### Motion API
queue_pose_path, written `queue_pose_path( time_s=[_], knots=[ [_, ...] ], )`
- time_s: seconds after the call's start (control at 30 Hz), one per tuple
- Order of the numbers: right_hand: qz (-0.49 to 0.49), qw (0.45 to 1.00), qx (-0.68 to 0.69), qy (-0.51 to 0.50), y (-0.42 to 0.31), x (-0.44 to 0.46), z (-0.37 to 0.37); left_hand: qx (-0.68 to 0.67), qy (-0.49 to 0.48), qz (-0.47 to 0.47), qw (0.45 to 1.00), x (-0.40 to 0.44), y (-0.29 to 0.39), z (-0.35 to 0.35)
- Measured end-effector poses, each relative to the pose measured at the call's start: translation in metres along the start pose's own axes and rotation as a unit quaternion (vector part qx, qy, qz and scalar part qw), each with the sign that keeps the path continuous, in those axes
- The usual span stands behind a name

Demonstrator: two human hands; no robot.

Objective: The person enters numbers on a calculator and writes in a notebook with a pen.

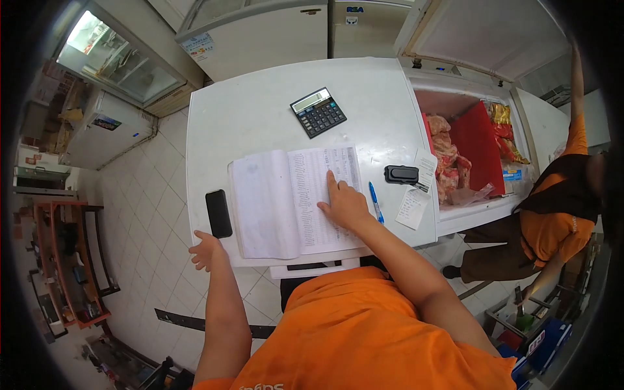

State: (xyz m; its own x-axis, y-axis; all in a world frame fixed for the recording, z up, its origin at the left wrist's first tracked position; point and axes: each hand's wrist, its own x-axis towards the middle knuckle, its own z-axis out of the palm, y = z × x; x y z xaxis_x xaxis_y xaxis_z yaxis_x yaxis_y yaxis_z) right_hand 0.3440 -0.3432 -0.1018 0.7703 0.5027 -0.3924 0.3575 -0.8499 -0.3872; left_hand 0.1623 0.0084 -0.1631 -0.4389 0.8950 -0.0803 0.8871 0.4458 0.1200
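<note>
An open book of lists (263, 201) lies on the white table (253, 97). My right hand (344, 203) rests on its printed right page, index finger stretched out on a column, holding nothing. My left hand (207, 251) is at the table's left edge, fingers apart and empty, just below a black phone (219, 214). A blue pen (376, 202) lies right of the book, near a black stapler-like object (401, 174) and paper slips (413, 207). Above the book sits a black calculator (318, 112).
An open chest freezer (481, 211) with bagged meat (445, 149) and a red divider adjoins the table's right side. Beyond it a person in orange (552, 224) holds the raised lid. Other freezers (266, 45) stand behind the table, shelves (71, 260) at the left.
</note>
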Motion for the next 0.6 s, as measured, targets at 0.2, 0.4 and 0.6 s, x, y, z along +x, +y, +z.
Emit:
queue_pose_path(
  time_s=[0.2,0.4,0.6],
  knots=[
    [-0.002,1.0,-0.004,-0.012,0.001,0.001,-0.001,-0.014,0.002,0.004,1.0,0.005,-0.001,0.006],
    [-0.008,1.0,-0.013,-0.008,0.0,0.002,0.002,-0.023,0.0,0.006,1.0,0.01,-0.002,0.007],
    [-0.016,1.0,-0.009,0.007,0.0,-0.002,0.002,-0.021,0.0,0.013,1.0,0.001,0.0,0.004]
  ],
)
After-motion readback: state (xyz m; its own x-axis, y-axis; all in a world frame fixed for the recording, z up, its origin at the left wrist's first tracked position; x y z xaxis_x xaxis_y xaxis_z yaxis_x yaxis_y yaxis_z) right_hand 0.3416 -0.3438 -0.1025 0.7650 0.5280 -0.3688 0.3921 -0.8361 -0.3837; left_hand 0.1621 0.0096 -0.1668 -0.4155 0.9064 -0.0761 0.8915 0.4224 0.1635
